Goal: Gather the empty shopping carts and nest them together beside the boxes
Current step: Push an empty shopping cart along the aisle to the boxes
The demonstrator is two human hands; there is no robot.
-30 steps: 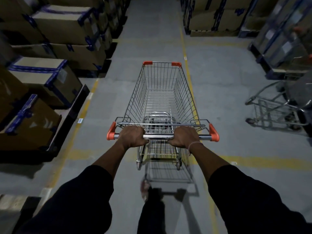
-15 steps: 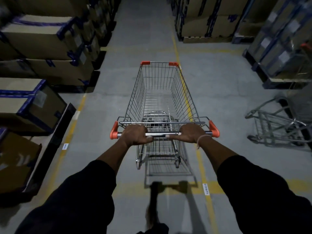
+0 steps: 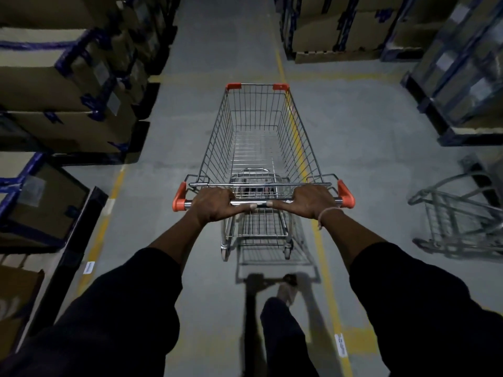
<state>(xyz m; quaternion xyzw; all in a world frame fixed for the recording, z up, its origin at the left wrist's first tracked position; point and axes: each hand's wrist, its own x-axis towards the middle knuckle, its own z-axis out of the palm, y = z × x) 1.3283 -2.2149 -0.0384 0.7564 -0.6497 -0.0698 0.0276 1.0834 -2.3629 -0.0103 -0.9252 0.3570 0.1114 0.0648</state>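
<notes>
The left hand (image 3: pixel 215 204) and right hand (image 3: pixel 309 201) clench the empty cart's (image 3: pixel 258 137) handle (spread apart for steering) to guide it between boxes (image 3: pixel 68 85).

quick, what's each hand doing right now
Left hand: closed on the cart handle.
Right hand: closed on the same handle.

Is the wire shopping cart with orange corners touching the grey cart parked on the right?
Apart. The head view shows bare concrete floor between the wire shopping cart and the grey cart at the right edge.
</notes>
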